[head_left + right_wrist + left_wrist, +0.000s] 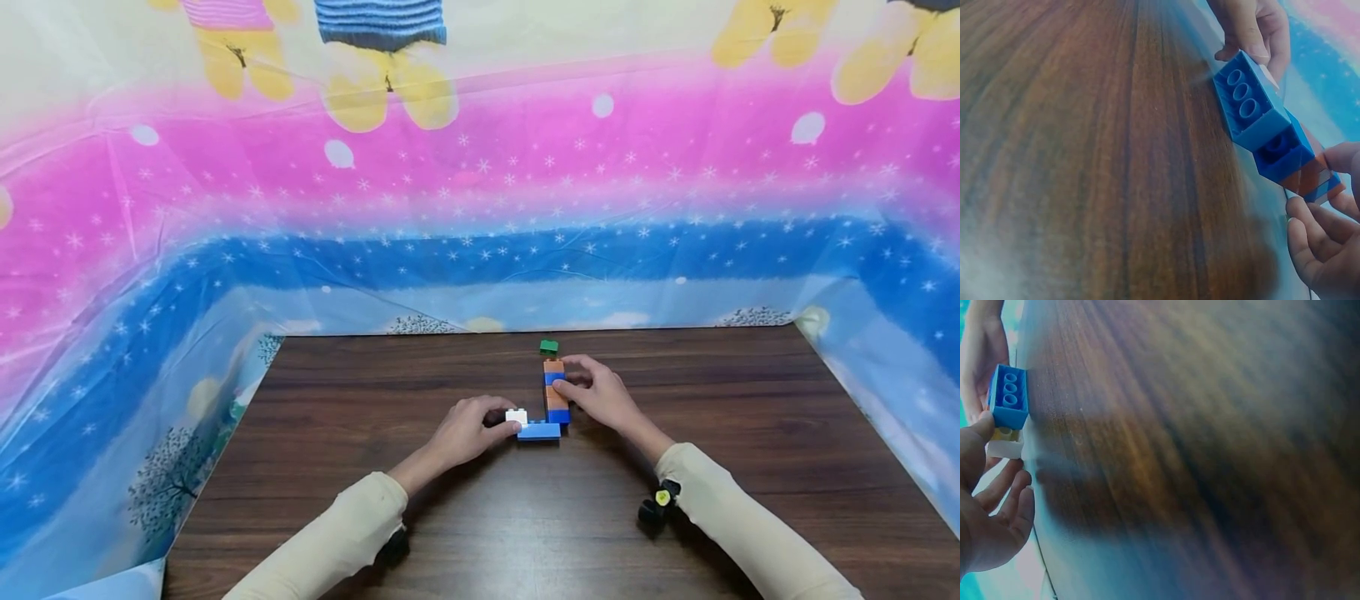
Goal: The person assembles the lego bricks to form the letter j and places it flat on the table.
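Both hands meet at a joined build of toy building bricks. My left hand (pixel 468 429) pinches the white brick (pixel 516 415), which sits on the left end of a light blue brick (pixel 540 432). From the right, my right hand (pixel 603 396) grips a column of orange and blue bricks (pixel 555 400), thumb on its near face and fingers behind. The column joins the light blue brick's right end. In the right wrist view, the light blue brick (pixel 1261 133) is tipped so its hollow underside with three tubes shows, and a darker blue brick (pixel 1288 153) adjoins it.
A small green brick (pixel 549 346) lies beyond the column, towards the far edge of the dark wood table (pixel 375 367). A printed pink and blue cloth (pixel 480 250) hangs around the table's back and sides.
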Action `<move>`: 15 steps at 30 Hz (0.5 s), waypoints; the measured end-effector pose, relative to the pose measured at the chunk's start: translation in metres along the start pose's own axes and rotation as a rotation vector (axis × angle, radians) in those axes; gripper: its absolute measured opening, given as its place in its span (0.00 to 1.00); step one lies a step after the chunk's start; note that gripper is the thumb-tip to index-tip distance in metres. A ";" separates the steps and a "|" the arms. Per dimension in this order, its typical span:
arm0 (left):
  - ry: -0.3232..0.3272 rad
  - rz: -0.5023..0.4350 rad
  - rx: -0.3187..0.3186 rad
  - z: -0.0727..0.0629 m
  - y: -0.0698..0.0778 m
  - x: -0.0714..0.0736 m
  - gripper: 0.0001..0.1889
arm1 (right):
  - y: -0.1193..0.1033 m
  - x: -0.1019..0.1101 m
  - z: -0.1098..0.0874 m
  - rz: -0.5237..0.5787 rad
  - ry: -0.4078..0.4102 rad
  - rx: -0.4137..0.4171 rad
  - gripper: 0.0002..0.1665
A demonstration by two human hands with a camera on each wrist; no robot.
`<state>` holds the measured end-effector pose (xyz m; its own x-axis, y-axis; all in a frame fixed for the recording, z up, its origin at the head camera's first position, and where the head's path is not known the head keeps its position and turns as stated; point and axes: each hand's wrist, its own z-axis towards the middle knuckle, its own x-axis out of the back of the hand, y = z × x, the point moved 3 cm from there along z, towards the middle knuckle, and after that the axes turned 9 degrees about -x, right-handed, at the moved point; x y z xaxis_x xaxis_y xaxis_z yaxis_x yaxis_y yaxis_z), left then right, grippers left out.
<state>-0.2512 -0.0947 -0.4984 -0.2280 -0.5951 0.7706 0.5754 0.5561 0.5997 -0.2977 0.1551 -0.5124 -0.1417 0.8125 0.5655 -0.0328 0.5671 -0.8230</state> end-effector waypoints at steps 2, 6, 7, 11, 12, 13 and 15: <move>0.001 -0.005 -0.002 0.001 -0.001 0.000 0.16 | 0.000 0.000 0.001 -0.009 0.000 -0.007 0.34; -0.006 -0.045 -0.005 0.001 -0.002 0.000 0.16 | -0.001 0.000 0.001 -0.029 -0.002 -0.018 0.33; -0.008 -0.055 -0.008 0.001 -0.002 0.000 0.16 | -0.001 -0.001 0.001 -0.033 -0.003 -0.020 0.33; -0.022 -0.071 -0.005 0.002 -0.003 -0.001 0.15 | 0.000 -0.001 0.002 -0.037 -0.006 -0.035 0.32; -0.025 -0.071 -0.004 0.002 -0.004 -0.001 0.15 | 0.000 -0.002 0.002 -0.040 -0.008 -0.033 0.32; -0.029 -0.068 -0.003 0.003 -0.004 -0.001 0.15 | 0.001 -0.002 0.003 -0.042 -0.012 -0.029 0.31; -0.035 -0.067 0.000 0.003 -0.004 -0.001 0.16 | 0.002 -0.002 0.003 -0.051 -0.019 -0.020 0.31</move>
<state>-0.2558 -0.0944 -0.5012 -0.2934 -0.6098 0.7362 0.5583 0.5159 0.6498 -0.3006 0.1541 -0.5150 -0.1591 0.7798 0.6054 -0.0204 0.6105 -0.7917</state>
